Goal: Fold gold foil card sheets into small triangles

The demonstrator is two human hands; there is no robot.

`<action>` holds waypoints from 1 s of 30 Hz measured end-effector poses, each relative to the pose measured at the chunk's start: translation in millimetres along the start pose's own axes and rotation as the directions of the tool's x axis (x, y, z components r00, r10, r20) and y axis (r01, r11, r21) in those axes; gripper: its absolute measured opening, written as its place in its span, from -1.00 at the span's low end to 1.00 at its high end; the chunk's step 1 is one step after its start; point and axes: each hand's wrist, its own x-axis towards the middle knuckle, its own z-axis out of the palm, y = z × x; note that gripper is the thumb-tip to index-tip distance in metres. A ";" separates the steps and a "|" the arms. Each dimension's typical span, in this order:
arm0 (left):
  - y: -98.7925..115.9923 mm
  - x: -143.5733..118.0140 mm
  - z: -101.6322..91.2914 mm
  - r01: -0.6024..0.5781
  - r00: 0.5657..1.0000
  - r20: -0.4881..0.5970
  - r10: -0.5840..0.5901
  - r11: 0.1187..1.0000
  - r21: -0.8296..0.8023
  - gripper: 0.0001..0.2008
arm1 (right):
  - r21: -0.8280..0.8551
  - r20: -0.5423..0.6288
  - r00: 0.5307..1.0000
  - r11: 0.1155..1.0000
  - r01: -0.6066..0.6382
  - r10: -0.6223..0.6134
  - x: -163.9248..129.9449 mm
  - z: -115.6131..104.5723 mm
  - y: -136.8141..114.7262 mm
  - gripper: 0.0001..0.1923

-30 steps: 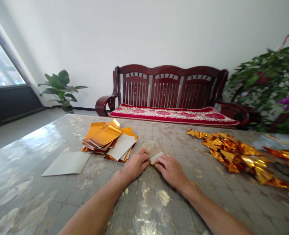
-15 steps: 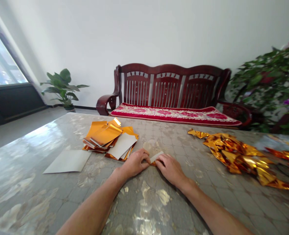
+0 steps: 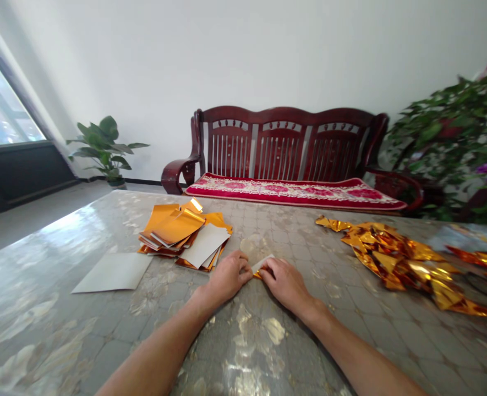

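Observation:
Between my two hands is a small sheet of gold foil paper (image 3: 262,263), its pale side mostly up and a gold strip folded over along the near edge. My left hand (image 3: 231,273) pinches its left end, fingers curled. At the right end my right hand (image 3: 283,279) is closed on the same edge, thumb and fingers together. Both hands rest low on the table, and they cover much of the sheet. Just beyond my left hand lies a loose stack of gold foil paper sheets (image 3: 177,225), some turned pale side up.
A single pale sheet (image 3: 113,272) lies left on the patterned tabletop (image 3: 243,335). Folded gold foil pieces (image 3: 395,258) are heaped at the right, near a clear plastic bag (image 3: 466,240). Behind the table stands a wooden bench (image 3: 284,143), with plants at both sides.
My hands stay almost in place on the sheet. A little more gold shows at its near edge by my right fingers. The view has shifted very slightly.

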 end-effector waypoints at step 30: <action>12.5 -6.0 7.8 0.119 0.987 -0.137 -0.086 0.960 0.252 -0.87 | 0.105 -0.032 0.999 0.994 -0.020 0.023 -5.1 0.9 5.8 -0.85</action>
